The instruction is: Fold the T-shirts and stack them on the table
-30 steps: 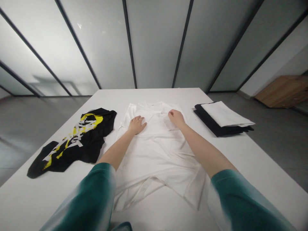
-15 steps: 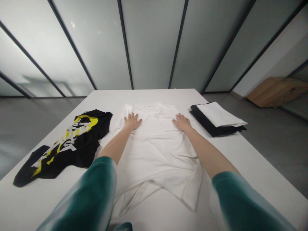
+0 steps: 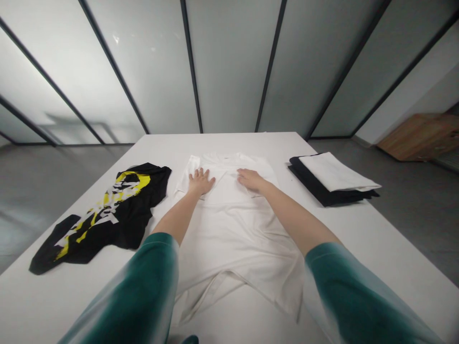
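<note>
Spread over the middle of the table is a white T-shirt (image 3: 233, 234), its collar at the far end and its hem, rumpled, toward me. My left hand (image 3: 201, 182) lies flat with fingers spread on the left side of the shirt's upper part, near the sleeve. On the upper chest, right of centre, rests my right hand (image 3: 250, 180), palm down with its fingers stretched out toward the left. Neither hand grips any cloth. Soft creases run across the shirt's lower half.
A black T-shirt (image 3: 132, 222) with a yellow and white print lies crumpled on the left of the white table (image 3: 362, 248). Folded black clothes (image 3: 315, 186) with a folded white one (image 3: 339, 172) on top sit at the right edge. Behind stands a frosted glass wall (image 3: 229, 67).
My right hand has moved inward from the shirt's right side to its upper chest. The left hand stays in place on the shirt. The view has shifted slightly.
</note>
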Action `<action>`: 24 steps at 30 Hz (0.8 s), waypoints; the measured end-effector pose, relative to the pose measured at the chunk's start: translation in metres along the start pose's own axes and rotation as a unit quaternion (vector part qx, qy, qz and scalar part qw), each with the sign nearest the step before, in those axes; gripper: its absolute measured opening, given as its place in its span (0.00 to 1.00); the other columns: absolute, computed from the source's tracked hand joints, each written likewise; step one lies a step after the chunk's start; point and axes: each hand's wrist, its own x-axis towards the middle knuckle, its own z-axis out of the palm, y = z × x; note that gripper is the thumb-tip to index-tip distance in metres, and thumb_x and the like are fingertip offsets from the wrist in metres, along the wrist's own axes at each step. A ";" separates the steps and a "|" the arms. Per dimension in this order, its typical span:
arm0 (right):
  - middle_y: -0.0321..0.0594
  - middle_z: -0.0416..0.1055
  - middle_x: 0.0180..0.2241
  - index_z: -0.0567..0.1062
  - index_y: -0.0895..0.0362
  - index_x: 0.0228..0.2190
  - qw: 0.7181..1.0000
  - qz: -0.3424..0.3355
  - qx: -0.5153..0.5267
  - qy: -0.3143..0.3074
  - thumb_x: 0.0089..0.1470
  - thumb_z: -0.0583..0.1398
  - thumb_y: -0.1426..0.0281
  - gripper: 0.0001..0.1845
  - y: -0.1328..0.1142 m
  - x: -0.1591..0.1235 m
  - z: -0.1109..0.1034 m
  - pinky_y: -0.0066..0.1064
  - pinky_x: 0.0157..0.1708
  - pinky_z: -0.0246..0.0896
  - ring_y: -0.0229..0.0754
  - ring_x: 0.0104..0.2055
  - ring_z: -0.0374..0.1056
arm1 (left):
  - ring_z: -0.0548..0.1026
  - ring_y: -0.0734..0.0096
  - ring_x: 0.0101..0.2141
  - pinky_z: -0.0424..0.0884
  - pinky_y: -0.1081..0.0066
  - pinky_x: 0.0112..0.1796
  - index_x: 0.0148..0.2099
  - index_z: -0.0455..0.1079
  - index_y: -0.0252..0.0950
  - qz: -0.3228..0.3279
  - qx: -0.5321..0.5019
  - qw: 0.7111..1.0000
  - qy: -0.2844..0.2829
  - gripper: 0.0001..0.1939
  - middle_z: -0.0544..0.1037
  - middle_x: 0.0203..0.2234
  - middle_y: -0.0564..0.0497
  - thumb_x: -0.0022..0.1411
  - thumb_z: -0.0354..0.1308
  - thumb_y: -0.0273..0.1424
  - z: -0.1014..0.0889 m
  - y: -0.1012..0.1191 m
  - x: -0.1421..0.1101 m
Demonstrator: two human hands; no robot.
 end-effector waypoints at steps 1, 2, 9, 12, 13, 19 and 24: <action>0.45 0.62 0.63 0.66 0.55 0.61 0.999 -0.040 0.010 -0.005 0.62 0.54 0.67 0.26 -0.010 0.001 0.006 0.37 0.62 0.51 0.46 0.64 0.58 | 0.47 0.47 0.68 0.47 0.45 0.63 0.72 0.49 0.38 -0.001 0.001 1.000 0.002 0.37 0.48 0.70 0.40 0.68 0.35 0.51 0.000 0.000 0.000; 0.44 0.61 0.64 0.65 0.55 0.62 0.997 -0.071 0.018 0.002 0.62 0.54 0.67 0.27 -0.019 0.000 0.010 0.36 0.63 0.50 0.45 0.66 0.56 | 0.47 0.47 0.68 0.47 0.45 0.63 0.72 0.49 0.38 -0.002 0.003 1.000 0.004 0.37 0.48 0.70 0.40 0.68 0.35 0.51 0.000 0.000 0.000; 0.52 0.70 0.56 0.72 0.60 0.53 0.991 0.034 -0.018 0.126 0.64 0.49 0.68 0.21 -0.015 -0.015 0.004 0.39 0.58 0.55 0.49 0.58 0.64 | 0.47 0.47 0.68 0.47 0.44 0.63 0.72 0.49 0.39 0.000 0.000 1.000 -0.001 0.36 0.48 0.70 0.41 0.68 0.36 0.50 -0.004 0.001 -0.003; 0.52 0.73 0.52 0.75 0.59 0.49 0.984 0.113 -0.033 0.135 0.65 0.47 0.68 0.20 0.014 -0.019 -0.004 0.40 0.56 0.56 0.50 0.56 0.66 | 0.45 0.47 0.69 0.45 0.43 0.63 0.72 0.47 0.38 -0.001 -0.002 1.000 -0.015 0.37 0.46 0.71 0.40 0.67 0.35 0.51 -0.005 0.002 -0.001; 0.52 0.73 0.52 0.75 0.59 0.49 0.983 0.125 -0.037 0.132 0.65 0.47 0.67 0.21 0.024 -0.020 -0.005 0.40 0.56 0.56 0.50 0.56 0.66 | 0.45 0.46 0.69 0.45 0.43 0.63 0.72 0.46 0.38 -0.002 -0.002 1.000 -0.021 0.37 0.46 0.71 0.40 0.67 0.35 0.51 -0.006 0.002 0.000; 0.55 0.63 0.60 0.71 0.58 0.55 0.986 0.143 -0.062 0.061 0.65 0.47 0.59 0.26 0.055 -0.011 0.000 0.51 0.58 0.51 0.57 0.62 0.57 | 0.41 0.45 0.69 0.43 0.41 0.63 0.73 0.44 0.40 -0.013 -0.008 0.998 -0.060 0.39 0.42 0.71 0.42 0.66 0.35 0.53 -0.008 0.001 0.008; 0.55 0.56 0.65 0.69 0.56 0.58 0.982 0.182 -0.029 0.048 0.65 0.44 0.55 0.29 0.061 0.008 0.002 0.54 0.61 0.46 0.57 0.66 0.52 | 0.41 0.45 0.69 0.43 0.41 0.63 0.73 0.44 0.40 -0.011 -0.013 0.998 -0.053 0.40 0.43 0.71 0.42 0.66 0.35 0.53 -0.006 0.000 0.008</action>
